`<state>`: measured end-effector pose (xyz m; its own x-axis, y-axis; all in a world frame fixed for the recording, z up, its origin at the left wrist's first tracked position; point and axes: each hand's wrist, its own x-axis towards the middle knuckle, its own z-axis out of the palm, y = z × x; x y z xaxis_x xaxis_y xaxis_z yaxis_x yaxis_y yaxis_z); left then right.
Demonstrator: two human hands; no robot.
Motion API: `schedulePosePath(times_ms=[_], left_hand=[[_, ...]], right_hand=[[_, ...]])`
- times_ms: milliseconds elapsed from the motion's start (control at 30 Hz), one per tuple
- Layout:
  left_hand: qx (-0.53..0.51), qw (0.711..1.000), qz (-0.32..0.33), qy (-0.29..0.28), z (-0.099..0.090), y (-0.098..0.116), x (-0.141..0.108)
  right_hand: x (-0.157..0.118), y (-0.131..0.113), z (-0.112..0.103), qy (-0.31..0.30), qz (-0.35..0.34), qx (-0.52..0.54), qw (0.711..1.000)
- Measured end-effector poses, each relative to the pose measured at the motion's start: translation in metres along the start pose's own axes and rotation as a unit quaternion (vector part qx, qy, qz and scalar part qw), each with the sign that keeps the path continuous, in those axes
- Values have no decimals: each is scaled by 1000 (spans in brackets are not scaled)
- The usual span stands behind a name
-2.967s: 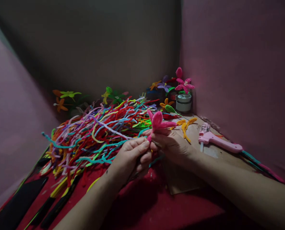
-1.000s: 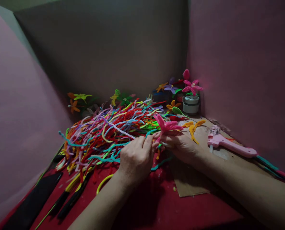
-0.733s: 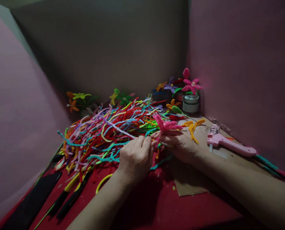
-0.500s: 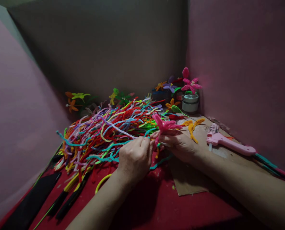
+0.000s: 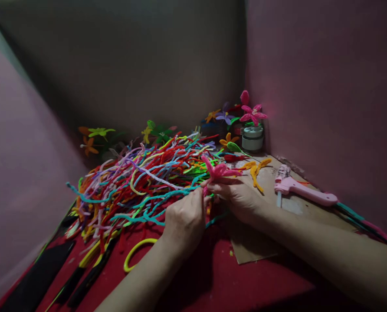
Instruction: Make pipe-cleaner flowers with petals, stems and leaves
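Note:
A pink pipe-cleaner flower point(image 5: 218, 170) is held between my two hands, its petals spreading above my fingertips. My left hand point(image 5: 186, 216) is closed in a pinch at the flower's base, against one drooping petal. From the other side my right hand point(image 5: 237, 195) pinches the flower just under its petals, thumb and fingers together. The stem end is hidden behind my fingers. Just behind my hands lies a big heap of coloured pipe cleaners point(image 5: 141, 173), with turquoise ones reaching close to my left hand.
A pink glue gun point(image 5: 306, 190) lies on a cardboard sheet point(image 5: 254, 247) at right, near an orange petal piece point(image 5: 256, 171). Yellow-and-black pliers point(image 5: 89, 268) and a yellow loop handle point(image 5: 133, 255) lie at left. Behind, a pink flower point(image 5: 252, 114) stands in a grey jar point(image 5: 252, 139).
The whole view has shifted slightly, so most things sit further left. Both hands keep hold of the pink flower, with my fingers drawn a little closer together at its base.

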<state>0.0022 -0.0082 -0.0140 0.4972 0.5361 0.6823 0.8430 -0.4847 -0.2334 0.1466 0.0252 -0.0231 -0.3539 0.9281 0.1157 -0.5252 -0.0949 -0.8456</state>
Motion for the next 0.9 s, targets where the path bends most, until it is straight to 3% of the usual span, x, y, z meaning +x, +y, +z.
schedulePosePath(times_ms=[100,200,300,367,467,533,633,800,867,900], left_hand=[[6,1000,3,-14,2,-1,-2],[-57,998,-19,-34,1,-2,-4],[-220,965,-129,-59,-6,-1,0],[-358,899,-236,-91,-13,0,5],[-555,734,-363,-146,-23,3,14],[-651,620,-404,-168,-27,4,17],[-743,496,-411,-179,-27,2,17],[-836,343,-377,-203,-18,-5,12],[-852,320,-356,-212,-16,-6,11],[-850,324,-354,-216,-17,-6,11]], right_hand=[[-2,1,3,-9,-19,2,1000],[-5,-2,5,-10,-35,-14,999],[-7,-8,7,-45,-36,-36,998],[-7,-12,8,-60,-25,-49,997],[-7,-14,9,-50,-7,-51,997],[-7,-12,9,-52,5,-38,998],[-4,-10,5,-83,19,-20,996],[-1,-8,0,-153,-6,-5,988],[-2,-8,1,-156,-19,-6,988],[-2,-8,1,-148,-26,-6,989]])
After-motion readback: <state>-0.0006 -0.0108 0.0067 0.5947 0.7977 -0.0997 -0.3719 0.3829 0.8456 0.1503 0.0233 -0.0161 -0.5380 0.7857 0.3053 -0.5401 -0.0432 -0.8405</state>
